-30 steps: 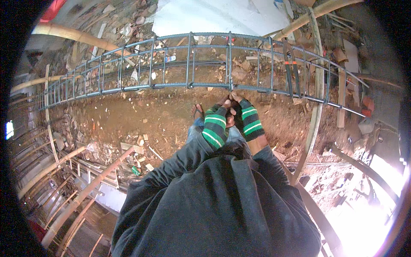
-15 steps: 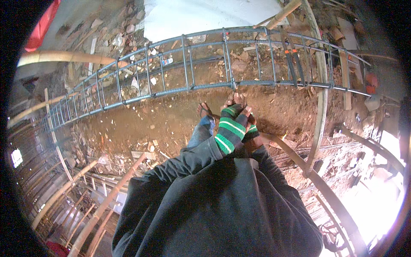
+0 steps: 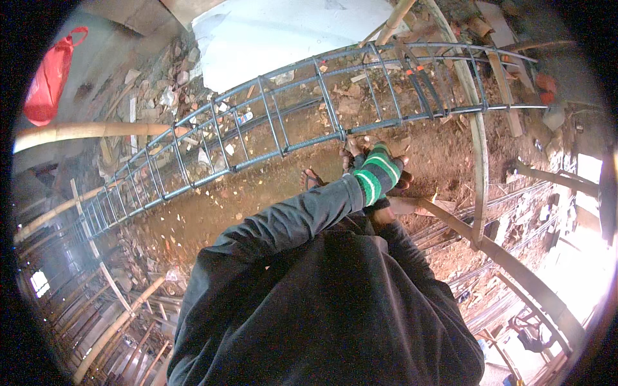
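Note:
My left hand (image 3: pixel 381 170), in a green-and-dark striped fingerless glove, reaches across in front of my body with its fingers curled. Whatever it grips is hidden. Mostly beneath it is my right hand (image 3: pixel 353 156), whose bent fingers show just under the near bar of a long rebar cage (image 3: pixel 283 152). They sit close to a joint where a crosswise steel tie meets that bar. I cannot make out what is between them. A pair of long-handled cutters (image 3: pixel 421 83) with orange marks leans in the cage, right of my hands.
A wooden pole (image 3: pixel 479 161) crosses the cage on the right, and bamboo (image 3: pixel 96 131) supports it at left. A white sheet (image 3: pixel 283 38) lies beyond. A red bag (image 3: pixel 48 83) hangs far left. Rubble (image 3: pixel 177 80) covers the ground. My sandalled foot (image 3: pixel 312 178) is below the cage.
My left hand has swung right and turned over, its forearm now stretched across my body. The view has tilted, and more of the red bag shows.

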Available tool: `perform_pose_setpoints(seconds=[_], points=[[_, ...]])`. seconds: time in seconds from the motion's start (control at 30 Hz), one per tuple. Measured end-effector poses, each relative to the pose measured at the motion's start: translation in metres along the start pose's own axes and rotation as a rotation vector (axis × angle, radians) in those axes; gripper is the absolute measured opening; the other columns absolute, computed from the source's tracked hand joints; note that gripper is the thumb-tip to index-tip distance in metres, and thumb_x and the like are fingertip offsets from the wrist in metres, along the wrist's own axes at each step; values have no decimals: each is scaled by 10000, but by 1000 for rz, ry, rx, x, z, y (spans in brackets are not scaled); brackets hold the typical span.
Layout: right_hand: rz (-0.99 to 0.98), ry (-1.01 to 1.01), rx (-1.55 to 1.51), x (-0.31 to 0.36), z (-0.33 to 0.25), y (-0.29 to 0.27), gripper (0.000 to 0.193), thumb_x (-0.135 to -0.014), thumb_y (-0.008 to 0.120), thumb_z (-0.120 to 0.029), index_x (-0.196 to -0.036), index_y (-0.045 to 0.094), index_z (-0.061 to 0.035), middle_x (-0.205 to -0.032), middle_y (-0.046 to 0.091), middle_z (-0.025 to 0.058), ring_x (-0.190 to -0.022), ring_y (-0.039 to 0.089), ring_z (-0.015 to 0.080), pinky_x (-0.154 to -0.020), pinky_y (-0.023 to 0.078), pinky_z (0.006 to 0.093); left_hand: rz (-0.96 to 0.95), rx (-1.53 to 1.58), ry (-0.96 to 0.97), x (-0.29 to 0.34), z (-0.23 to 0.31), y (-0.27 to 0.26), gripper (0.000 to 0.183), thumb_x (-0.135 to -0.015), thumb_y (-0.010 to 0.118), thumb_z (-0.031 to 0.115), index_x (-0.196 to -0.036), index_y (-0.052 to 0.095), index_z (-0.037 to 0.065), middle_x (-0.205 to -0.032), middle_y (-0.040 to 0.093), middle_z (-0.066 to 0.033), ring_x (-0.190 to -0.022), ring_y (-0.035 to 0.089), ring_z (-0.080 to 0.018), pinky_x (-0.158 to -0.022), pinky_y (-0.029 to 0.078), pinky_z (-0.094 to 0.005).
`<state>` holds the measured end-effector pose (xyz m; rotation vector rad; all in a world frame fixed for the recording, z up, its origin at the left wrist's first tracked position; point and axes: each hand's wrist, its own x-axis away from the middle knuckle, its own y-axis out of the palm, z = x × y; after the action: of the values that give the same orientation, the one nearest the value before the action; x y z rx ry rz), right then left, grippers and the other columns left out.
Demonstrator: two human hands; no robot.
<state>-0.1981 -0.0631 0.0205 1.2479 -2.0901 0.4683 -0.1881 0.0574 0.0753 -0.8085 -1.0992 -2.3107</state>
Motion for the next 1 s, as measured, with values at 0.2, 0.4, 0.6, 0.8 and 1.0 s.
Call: perform_pose_setpoints(seconds=[0.2,0.4,0.6,0.8,1.0], points=[[222,-261,644,-5,-40,11,288,-959,605,-308,-1097,635,-57,-1017,662,104,-852,613,238,-719,509,358,-263,-858,1049,38,18,-21,326,-858,739,320,-975,696,19,-758,693,-108,-654,669,-217,-637,528,-355],[285,-381,890,-76,-82,37,290,-953,612,-295,-1105,639,-50,-1045,674,107,-881,628,249,-746,520,368,571,-966,1067,66,73,-94,217,-887,693,235,-1031,691,73,-946,699,-145,-847,672,-294,-725,512,-390],[352,-96,-389,-75,-76,40,219,-933,624,-240,-994,688,-39,-894,712,88,-702,635,265,-631,524,401,422,-1233,611,34,75,-134,267,-885,692,340,-950,742,86,-743,691,-130,-675,653,-280,-630,490,-386],[474,-686,172,-32,-79,32,213,-910,659,-225,-978,702,-28,-851,727,117,-724,666,270,-665,530,347,284,-1061,645,14,71,-156,312,-857,733,359,-872,730,47,-740,691,-167,-649,656,-281,-616,482,-387],[754,-1092,1078,-29,-92,10,243,-820,679,-77,-1062,672,-92,-1009,665,104,-954,612,337,-885,478,443,160,-980,817,-4,70,-163,308,-873,712,357,-910,710,51,-761,681,-127,-692,629,-249,-664,482,-390]])
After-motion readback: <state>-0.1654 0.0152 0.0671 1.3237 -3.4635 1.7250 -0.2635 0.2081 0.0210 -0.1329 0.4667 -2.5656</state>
